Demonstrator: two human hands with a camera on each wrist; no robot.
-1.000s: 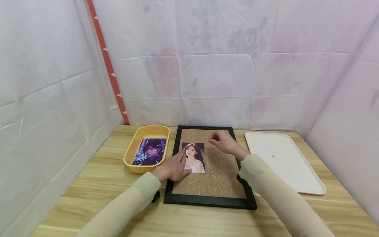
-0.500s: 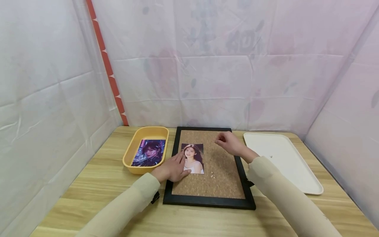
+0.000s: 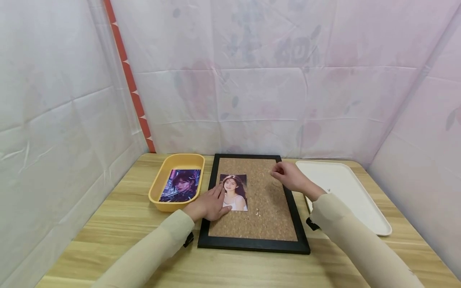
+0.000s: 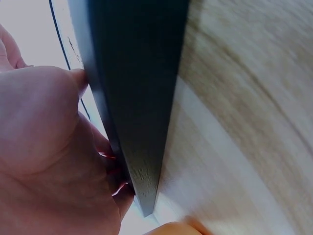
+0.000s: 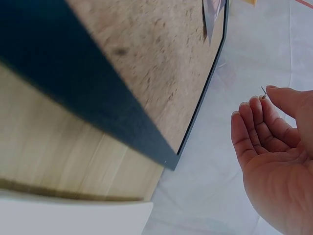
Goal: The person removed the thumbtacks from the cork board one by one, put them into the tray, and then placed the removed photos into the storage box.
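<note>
A portrait photo (image 3: 235, 194) lies on the left half of a black-framed cork board (image 3: 271, 224). My left hand (image 3: 212, 204) rests on the photo's left edge and the frame, its fingers extended. In the left wrist view, the left hand (image 4: 54, 132) lies against the dark frame (image 4: 132, 98). Over the board's right side is my right hand (image 3: 289, 176), raised above the cork. In the right wrist view, the thumb and index finger of the right hand (image 5: 279, 147) pinch a small pin (image 5: 264, 91), its thin point sticking out. The photo shows no pin that I can make out.
Left of the board stands a yellow bin (image 3: 155, 188) with a dark purple illustrated picture (image 3: 181, 186) in it. A white tray (image 3: 356, 204) lies to the right, a tiny object (image 3: 328, 190) on it. Small pale specks (image 3: 257, 212) show on the cork. Cloth walls surround the table (image 3: 230, 270).
My right hand has moved right, away from the photo and toward the board's right frame. The left hand stays on the photo.
</note>
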